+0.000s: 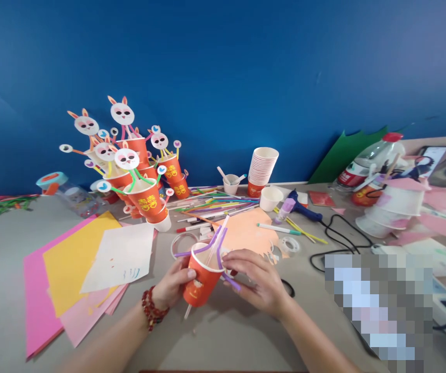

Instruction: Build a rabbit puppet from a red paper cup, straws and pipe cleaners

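Nearest, the left hand (176, 282) was closed around the side of an orange paper cup (199, 285), which it held tilted above the bench (223, 344). The right hand (256, 280) was half open at the cup's right side, its fingers against a bent purple strip (231, 281); whether they pinched it could not be told. Clear sticks (218, 239) stood up from the cup's mouth, and an end poked out below its base.

A hard pull on the strip could, I judged, have dragged it loose or twisted the sticks; too tight a left grip could have dented the thin paper wall.

Just beyond, a peach sheet (250, 230) and a tape roll (290, 245) crowded the space ahead. To the right, a black cord (339, 235) looped near a blue glue gun (301, 204), where a sleeve or wrist might have snagged. Farther back stood rabbit-topped cups (147, 199) and a cup stack (262, 166), before a blue wall (215, 77).
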{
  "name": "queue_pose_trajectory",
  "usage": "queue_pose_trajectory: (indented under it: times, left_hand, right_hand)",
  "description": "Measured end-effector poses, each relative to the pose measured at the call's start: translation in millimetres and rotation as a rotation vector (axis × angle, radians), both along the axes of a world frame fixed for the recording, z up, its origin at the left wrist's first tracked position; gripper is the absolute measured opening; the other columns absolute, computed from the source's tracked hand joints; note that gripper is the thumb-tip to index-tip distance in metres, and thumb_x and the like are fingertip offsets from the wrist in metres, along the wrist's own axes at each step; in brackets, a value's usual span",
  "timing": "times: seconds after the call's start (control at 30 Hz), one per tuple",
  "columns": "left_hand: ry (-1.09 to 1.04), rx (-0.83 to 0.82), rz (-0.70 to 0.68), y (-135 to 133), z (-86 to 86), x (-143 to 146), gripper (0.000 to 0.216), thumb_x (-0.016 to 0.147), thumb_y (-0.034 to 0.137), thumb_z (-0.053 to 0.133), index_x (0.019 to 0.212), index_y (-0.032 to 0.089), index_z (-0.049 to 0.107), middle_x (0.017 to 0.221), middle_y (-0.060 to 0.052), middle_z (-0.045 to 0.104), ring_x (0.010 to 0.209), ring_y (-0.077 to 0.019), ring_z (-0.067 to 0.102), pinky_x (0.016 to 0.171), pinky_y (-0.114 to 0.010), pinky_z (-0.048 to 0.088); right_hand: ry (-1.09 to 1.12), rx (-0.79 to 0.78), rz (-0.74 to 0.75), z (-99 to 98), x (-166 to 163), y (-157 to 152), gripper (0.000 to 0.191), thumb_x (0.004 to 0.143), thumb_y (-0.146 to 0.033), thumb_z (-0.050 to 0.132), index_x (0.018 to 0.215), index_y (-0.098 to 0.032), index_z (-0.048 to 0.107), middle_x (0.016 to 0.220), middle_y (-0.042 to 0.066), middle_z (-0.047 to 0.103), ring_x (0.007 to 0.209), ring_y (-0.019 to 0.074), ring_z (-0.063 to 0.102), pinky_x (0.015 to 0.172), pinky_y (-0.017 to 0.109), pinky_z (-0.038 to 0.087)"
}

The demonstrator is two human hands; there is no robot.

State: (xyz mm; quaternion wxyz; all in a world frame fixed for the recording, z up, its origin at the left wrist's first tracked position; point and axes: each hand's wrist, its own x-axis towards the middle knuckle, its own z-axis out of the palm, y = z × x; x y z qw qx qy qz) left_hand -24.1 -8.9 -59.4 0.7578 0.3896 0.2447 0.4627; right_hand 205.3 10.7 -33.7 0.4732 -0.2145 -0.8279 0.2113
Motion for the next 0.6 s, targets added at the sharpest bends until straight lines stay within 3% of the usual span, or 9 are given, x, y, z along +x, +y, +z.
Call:
queue_pose_trajectory:
  times: [0.23,0.43,0.53,0.6]
  left_hand:
    - [0.011,0.022,-0.017,0,1.3,0,0.072,0.072,0.037,0.076,0.138,0.017,0.054,0.122,-0.014,0.069,0.117,-0.0363,0.061,0.102,-0.046,0.045]
    - [0.032,0.070,-0.053,-1,2.4,1,0.078,0.071,0.042,0.079,0.140,0.018,0.051,0.130,-0.015,0.064,0.124,-0.0388,0.055,0.106,-0.048,0.040]
    - [0.024,0.112,0.011,4,9.7,1,0.085,0.069,0.058,0.076,0.140,0.019,0.050,0.138,-0.016,0.056,0.128,-0.0391,0.050,0.107,-0.048,0.039]
    - [0.026,0.132,0.155,9,19.4,-1,0.086,0.073,0.073,0.063,0.139,0.019,0.050,0.142,-0.016,0.051,0.128,-0.0381,0.049,0.105,-0.049,0.042]
  right_hand:
    - [0.032,0.025,0.060,3.0,0,0,0.022,0.092,-0.019,0.062,0.114,-0.021,0.063,0.101,0.010,0.073,0.095,0.0207,0.069,0.084,0.033,0.057]
    - [0.042,0.015,0.058,6.6,1,-3,0.020,0.092,-0.018,0.061,0.112,-0.022,0.064,0.099,0.010,0.073,0.094,0.0211,0.070,0.081,0.032,0.058]
    - [0.034,0.046,0.039,9.0,2,-4,0.021,0.092,-0.019,0.062,0.113,-0.022,0.064,0.100,0.010,0.073,0.092,0.0209,0.070,0.081,0.032,0.058]
    - [0.012,0.080,0.030,10.1,3,-4,0.023,0.091,-0.018,0.062,0.114,-0.021,0.063,0.099,0.010,0.073,0.092,0.0212,0.070,0.081,0.032,0.058]
